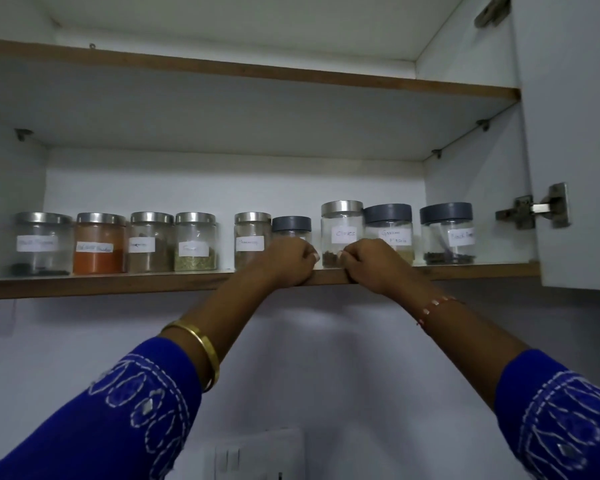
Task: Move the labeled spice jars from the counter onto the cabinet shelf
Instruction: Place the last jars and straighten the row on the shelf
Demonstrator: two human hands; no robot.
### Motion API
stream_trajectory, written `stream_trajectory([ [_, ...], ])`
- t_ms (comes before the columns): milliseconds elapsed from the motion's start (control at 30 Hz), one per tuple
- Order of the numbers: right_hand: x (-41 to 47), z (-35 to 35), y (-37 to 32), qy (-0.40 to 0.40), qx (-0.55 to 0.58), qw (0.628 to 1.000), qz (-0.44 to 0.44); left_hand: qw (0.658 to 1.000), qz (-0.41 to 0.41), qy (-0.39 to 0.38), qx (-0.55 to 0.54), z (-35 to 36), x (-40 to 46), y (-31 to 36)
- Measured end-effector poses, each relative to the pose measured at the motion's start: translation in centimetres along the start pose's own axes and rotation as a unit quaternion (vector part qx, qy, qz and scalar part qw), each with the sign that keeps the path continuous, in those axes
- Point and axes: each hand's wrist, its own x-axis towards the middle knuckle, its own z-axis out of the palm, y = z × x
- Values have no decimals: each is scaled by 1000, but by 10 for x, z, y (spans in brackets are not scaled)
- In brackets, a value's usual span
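Glass spice jars [342,233] stand upright, labels outward; left hand [288,261] and right hand [374,263] fingers curled, gripping nothing.

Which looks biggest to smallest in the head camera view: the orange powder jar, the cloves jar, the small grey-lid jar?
1. Orange powder jar, the widest.
2. Cloves jar, as tall but narrower; the pair is close.
3. Grey-lid jar, shortest, though the left hand hides its lower part.
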Motion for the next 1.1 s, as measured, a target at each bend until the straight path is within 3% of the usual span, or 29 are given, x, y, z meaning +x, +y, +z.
stream_trajectory([
  [267, -10, -25, 51, 15, -18, 997, 77, 1000, 18, -2, -3, 21, 10, 37],
  [700, 15, -41, 57, -177, -116, 972, 104, 986, -73, -140, 55, 24, 27, 70],
  [1100, 57, -28, 84, -251, -140, 953, 99, 969, -126, -207, 48, 33, 63, 74],
])
